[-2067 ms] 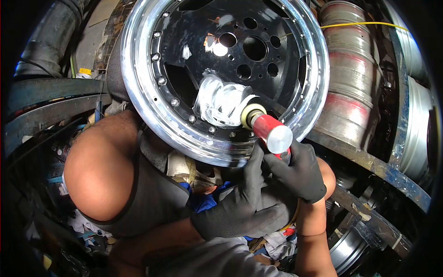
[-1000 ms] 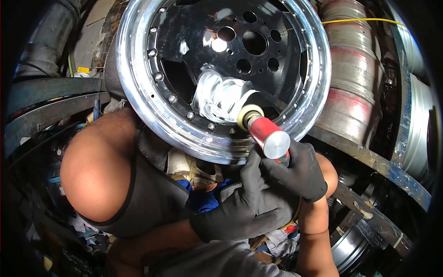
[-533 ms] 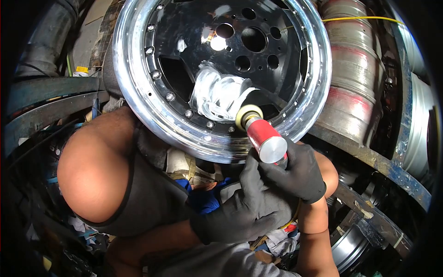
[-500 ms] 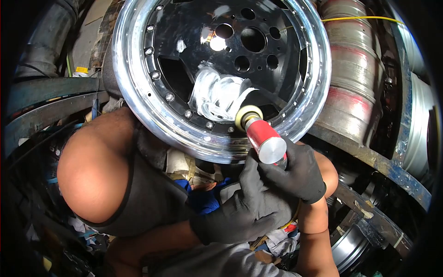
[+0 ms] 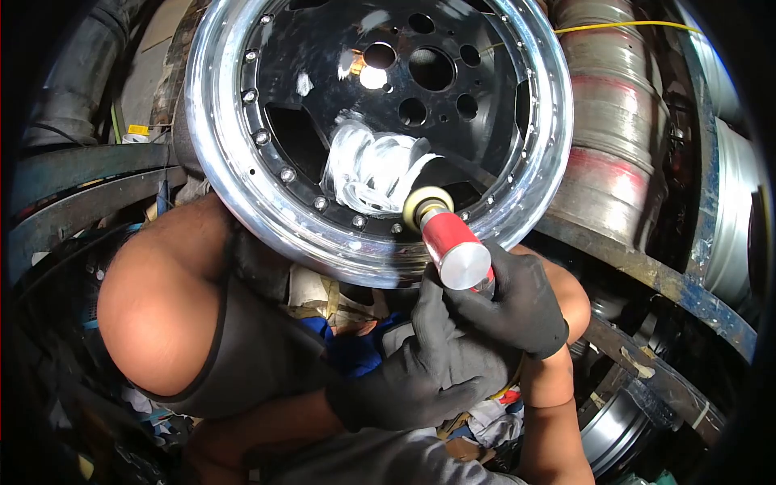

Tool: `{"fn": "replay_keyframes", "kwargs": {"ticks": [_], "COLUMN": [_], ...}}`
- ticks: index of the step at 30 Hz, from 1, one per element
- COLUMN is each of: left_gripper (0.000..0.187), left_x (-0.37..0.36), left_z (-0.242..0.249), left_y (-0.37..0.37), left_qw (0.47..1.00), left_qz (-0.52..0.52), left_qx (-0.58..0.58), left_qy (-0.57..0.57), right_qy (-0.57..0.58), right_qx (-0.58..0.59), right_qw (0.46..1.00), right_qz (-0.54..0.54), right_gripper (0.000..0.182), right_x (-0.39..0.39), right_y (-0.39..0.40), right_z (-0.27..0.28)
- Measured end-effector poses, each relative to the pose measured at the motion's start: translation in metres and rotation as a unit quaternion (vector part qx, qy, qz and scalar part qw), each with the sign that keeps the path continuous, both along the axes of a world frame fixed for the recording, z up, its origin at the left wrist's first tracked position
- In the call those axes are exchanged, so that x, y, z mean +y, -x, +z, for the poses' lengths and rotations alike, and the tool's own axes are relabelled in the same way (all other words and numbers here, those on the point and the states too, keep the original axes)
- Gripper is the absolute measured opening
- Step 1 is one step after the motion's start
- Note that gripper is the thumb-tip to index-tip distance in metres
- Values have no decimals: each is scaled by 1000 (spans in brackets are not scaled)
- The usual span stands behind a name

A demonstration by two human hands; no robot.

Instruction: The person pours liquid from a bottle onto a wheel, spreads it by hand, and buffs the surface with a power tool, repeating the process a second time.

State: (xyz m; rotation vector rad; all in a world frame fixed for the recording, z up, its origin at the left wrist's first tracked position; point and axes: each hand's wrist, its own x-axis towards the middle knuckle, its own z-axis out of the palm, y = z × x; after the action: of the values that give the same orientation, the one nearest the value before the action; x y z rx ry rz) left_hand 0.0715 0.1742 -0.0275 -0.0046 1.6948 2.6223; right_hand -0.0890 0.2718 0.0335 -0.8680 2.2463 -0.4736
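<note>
A car wheel rim with a polished lip and glossy black centre leans over my knees. White paste is smeared in swirls on its lower black face. My right hand, in a dark glove, is closed round a small red polisher. The polisher's round yellow pad rests at the lower right border of the paste; contact with the surface is hard to tell. Just below, my gloved left hand has its fingers stretched out, their tips close to the tool's underside. Whether they touch it is hidden.
Several scuffed metal rims are stacked at the right behind a worn blue metal beam. A yellow cord crosses the top right. Metal rails run along the left. Rags and scraps lie underneath.
The rim, the polisher and both hands appear slightly further left in view, as the whole scene has shifted a little. Both hands keep nearly the same pose.
</note>
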Motion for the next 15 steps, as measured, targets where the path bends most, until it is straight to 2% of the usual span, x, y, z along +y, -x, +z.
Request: {"fn": "replay_keyframes", "kwargs": {"ticks": [9, 14, 15], "left_gripper": [96, 94, 93], "left_x": [5, -15, -22], "left_z": [-1, -9, -8], "left_y": [0, 7, 14], "left_qw": [981, 922, 905], "left_qz": [15, 14, 5], "left_qx": [-104, -228, -240], "left_qy": [-163, -313, -352], "right_qy": [-21, -36, 9], "right_qx": [-31, -83, -77], "right_qw": [999, 996, 996], "right_qz": [-7, -23, -34], "right_gripper": [39, 43, 41], "right_x": [-3, -1, -1], "right_y": [0, 6, 4], "right_z": [3, 5, 5]}}
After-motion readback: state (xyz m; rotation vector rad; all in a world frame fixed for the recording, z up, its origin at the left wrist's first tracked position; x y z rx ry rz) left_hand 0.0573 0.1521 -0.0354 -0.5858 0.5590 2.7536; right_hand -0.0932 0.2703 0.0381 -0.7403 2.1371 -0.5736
